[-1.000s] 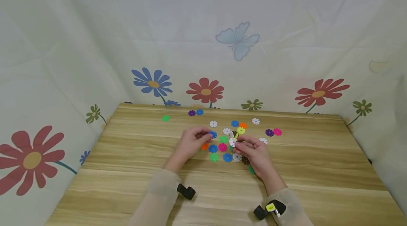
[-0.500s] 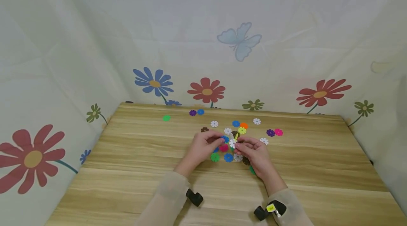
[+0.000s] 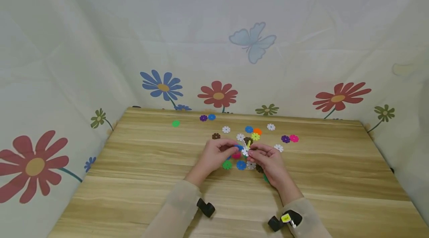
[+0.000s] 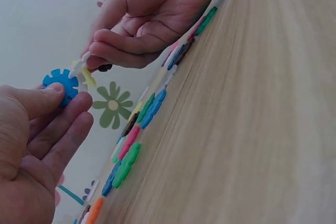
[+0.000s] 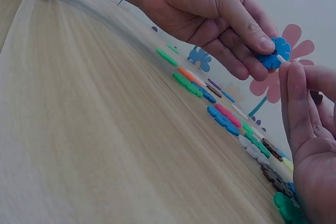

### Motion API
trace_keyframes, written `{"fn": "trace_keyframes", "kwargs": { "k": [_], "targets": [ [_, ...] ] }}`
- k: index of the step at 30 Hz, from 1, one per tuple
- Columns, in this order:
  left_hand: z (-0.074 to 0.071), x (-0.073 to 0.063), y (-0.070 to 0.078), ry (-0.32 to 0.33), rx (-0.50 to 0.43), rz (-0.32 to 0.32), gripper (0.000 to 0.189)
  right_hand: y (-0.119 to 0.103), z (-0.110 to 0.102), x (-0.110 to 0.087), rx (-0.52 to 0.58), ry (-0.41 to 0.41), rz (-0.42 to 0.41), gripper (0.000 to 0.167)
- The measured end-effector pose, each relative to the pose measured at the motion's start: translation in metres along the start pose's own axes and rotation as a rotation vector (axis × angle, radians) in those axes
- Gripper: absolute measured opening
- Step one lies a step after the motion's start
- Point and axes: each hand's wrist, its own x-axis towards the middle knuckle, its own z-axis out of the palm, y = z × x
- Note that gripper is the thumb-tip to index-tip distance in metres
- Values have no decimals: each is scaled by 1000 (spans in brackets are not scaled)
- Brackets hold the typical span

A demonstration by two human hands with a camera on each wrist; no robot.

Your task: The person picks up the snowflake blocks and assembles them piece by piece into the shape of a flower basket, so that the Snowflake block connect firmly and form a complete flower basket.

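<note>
My left hand (image 3: 214, 155) pinches a blue notched flower-shaped disc (image 4: 67, 81) between thumb and fingers. Facing it, my right hand (image 3: 271, 162) grips a white notched disc (image 3: 245, 151) that has a yellow disc (image 4: 90, 75) beside it, seemingly joined. In both wrist views the blue disc's edge meets the white piece; whether the notches are locked cannot be made out. A dark piece (image 4: 105, 67) shows under the right fingers in the left wrist view. Both hands are raised above the table, and the right fingertips hide part of what they hold.
Several loose discs lie flat on the wooden table (image 3: 151, 163), among them a green disc (image 3: 226, 164), a blue disc (image 3: 241, 165) and a pink disc (image 3: 294, 138). A flower-printed curtain (image 3: 285, 63) stands behind the table's far edge.
My left hand has moved right with the blue disc, bringing it against the white piece. The right hand has stayed almost in place, keeping its grip.
</note>
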Motion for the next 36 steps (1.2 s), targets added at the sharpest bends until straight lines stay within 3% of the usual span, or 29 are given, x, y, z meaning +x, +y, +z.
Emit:
{"fn": "trace_keyframes", "kwargs": {
  "k": [9,20,24,28,36],
  "targets": [
    [3,-1,1,-34,-6,14,8,-3,0,1,3,-29,23,18],
    [2,-1,2,-6,49,21,16,-2,-1,-1,15,-35,-23,18],
    [-14,-1,-3,14,86,-45,21,-1,-1,-1,7,4,-20,19],
    [-40,-3,-13,39,201,-101,20,0,0,0,-30,68,21,20],
    [-82,-8,-29,-68,395,-134,23,0,0,2,-40,131,10,20]
  ]
}}
